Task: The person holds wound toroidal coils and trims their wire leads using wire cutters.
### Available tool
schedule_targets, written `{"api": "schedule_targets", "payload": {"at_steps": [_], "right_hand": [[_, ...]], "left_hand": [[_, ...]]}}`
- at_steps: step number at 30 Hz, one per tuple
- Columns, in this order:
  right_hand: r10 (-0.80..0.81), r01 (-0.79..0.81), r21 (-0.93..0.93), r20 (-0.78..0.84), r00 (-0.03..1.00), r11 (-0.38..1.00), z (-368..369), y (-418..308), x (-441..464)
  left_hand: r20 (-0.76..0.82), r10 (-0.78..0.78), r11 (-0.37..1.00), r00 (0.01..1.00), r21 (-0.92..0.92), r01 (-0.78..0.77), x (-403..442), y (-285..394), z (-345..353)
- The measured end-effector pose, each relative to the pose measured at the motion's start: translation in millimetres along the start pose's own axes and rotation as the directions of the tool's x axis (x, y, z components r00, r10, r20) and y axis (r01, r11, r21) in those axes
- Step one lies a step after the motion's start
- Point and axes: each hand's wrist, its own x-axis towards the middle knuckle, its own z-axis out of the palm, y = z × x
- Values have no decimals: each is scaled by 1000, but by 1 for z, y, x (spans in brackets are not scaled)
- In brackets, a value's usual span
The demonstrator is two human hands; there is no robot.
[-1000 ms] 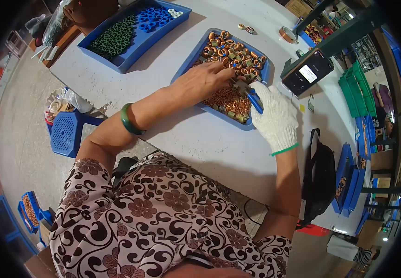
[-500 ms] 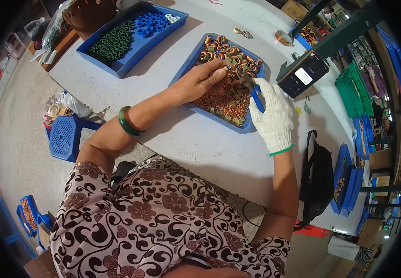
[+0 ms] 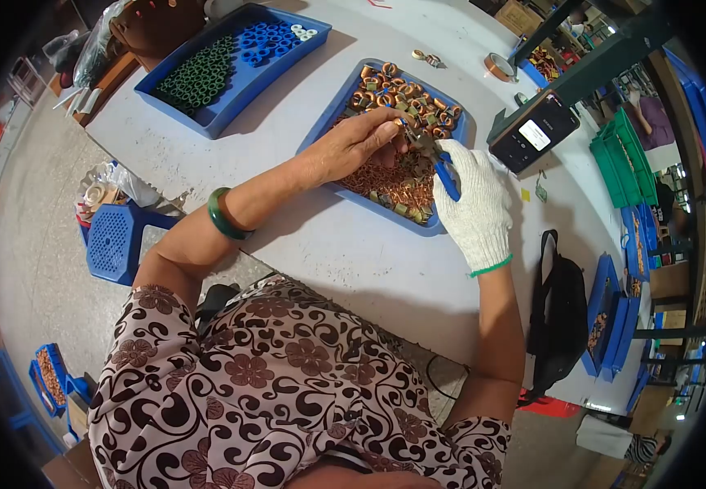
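My bare left hand (image 3: 345,151), with fingers pinched together, holds a small copper-wound ring coil (image 3: 403,124) with a bit of blue on it. Most of that coil is hidden by the fingers. In a white knit glove, my right hand (image 3: 477,204) is wrapped round the blue handles of a pair of cutting pliers (image 3: 448,179). The plier jaws point left and sit right by the coil; whether they touch it I cannot tell. Both hands are over a blue tray (image 3: 369,210), which holds copper coils (image 3: 430,106) at the back and loose copper wire bits (image 3: 390,181) nearer me.
A larger blue tray (image 3: 231,110) with green, blue and white rings stands at the back left. A phone (image 3: 535,130) leans on a dark green post at right, near a tape roll (image 3: 500,67). A black bag (image 3: 561,310) hangs by the table's right edge. A blue stool (image 3: 116,240) stands left.
My right hand and the pliers have shifted slightly left, bringing the jaws nearer the coil. My left hand has hardly moved.
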Motion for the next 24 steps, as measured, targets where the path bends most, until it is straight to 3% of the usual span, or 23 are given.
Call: {"api": "schedule_targets", "payload": {"at_steps": [5, 8, 11, 14, 17, 20, 24], "right_hand": [[2, -2, -18, -6, 1000, 1000, 2, 1, 0], [70, -75, 84, 66, 995, 994, 6, 4, -1], [76, -84, 112, 73, 994, 990, 6, 4, -1], [-4, 4, -25, 4, 1000, 1000, 3, 2, 1], [-97, 95, -98, -12, 995, 991, 0, 4, 3], [54, -55, 7, 71, 996, 998, 4, 2, 3], [48, -56, 163, 54, 997, 985, 11, 9, 1]], "left_hand": [[6, -4, 1000, 1000, -6, 4, 0, -2, 0], [-4, -6, 1000, 1000, -28, 6, -1, 3, 2], [52, -40, 989, 998, -142, 47, -2, 9, 0], [149, -160, 909, 976, -364, 205, -3, 3, -3], [217, -234, 851, 948, -425, 307, -3, 4, -7], [208, -212, 853, 955, -438, 284, -2, 3, -8], [85, -159, 910, 984, -374, 179, -1, 10, -4]]}}
